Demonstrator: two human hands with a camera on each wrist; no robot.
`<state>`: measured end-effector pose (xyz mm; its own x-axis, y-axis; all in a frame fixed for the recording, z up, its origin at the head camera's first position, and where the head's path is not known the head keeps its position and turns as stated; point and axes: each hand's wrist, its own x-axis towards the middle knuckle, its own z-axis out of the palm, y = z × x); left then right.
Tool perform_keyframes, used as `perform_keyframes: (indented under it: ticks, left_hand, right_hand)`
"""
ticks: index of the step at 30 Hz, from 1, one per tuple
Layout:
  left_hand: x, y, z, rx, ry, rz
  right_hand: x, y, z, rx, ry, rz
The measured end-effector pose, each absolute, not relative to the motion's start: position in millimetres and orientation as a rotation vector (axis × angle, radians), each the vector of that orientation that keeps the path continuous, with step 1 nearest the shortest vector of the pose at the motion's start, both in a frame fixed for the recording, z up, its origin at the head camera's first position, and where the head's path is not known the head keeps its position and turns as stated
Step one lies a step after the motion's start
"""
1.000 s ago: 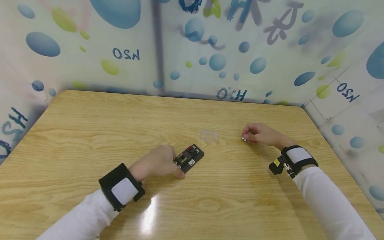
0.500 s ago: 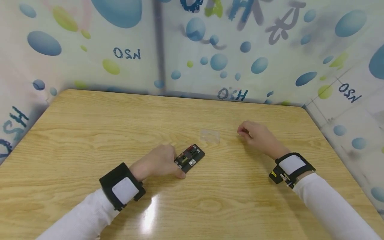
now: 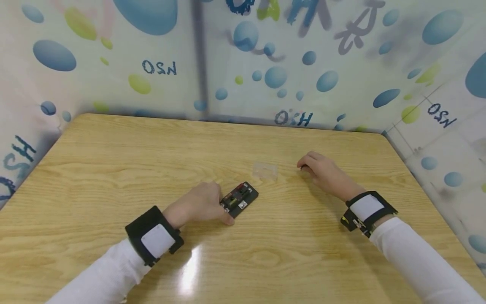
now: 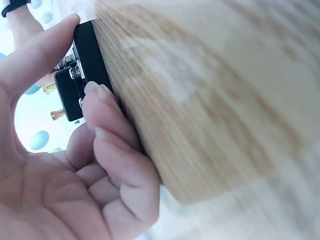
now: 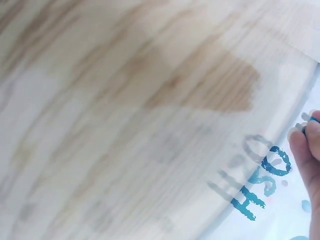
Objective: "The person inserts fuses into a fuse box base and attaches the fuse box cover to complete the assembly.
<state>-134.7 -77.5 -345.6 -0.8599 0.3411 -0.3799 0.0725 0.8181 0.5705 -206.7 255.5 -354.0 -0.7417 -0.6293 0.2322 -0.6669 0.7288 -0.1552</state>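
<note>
Module (image 3: 243, 197) lies on a wooden tabletop (image 3: 159, 156), gripped between the thumb and curled fingers of a person's left hand (image 3: 200, 202) at nine o'clock. Toward half past two, past a clear piece (image 3: 265, 171), the right hand (image 3: 322, 172) pinches a small object (image 5: 302, 128) (too blurred to identify).

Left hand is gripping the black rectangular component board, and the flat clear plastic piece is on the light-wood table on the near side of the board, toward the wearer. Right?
Not quite: the flat clear plastic piece lies beyond the black rectangular component board, toward the light-wood table's far edge, per the head view. Left hand gripping the board is right.
</note>
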Motion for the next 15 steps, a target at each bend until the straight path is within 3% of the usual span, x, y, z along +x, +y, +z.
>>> perform_keyframes:
  ticks: [15]
  left_hand:
    - [-133,-77,-343,0.279,2.519,0.789]
  right_hand:
    - [-215,252,-333,0.975,-2.743,0.509]
